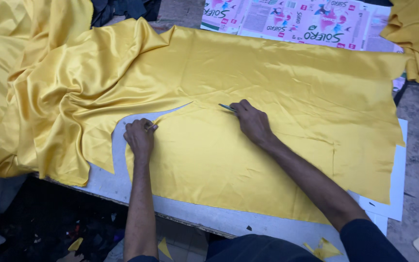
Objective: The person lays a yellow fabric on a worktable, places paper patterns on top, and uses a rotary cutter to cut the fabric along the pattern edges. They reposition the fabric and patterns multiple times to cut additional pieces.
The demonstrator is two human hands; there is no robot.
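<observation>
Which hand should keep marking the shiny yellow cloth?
Probably the right hand: it holds a thin marking tool with the tip on the yellow satin fabric. The left hand pinches the cut edge.

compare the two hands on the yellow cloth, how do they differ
The left hand is curled into a fist, pinching the cut edge of the yellow cloth; the right hand lies flatter on the cloth. The right hand holds a thin blue-green marking tool; the left hand holds no tool. The left hand sits by the curved cutout, the right further into the cloth. Both press on the cloth.
</observation>
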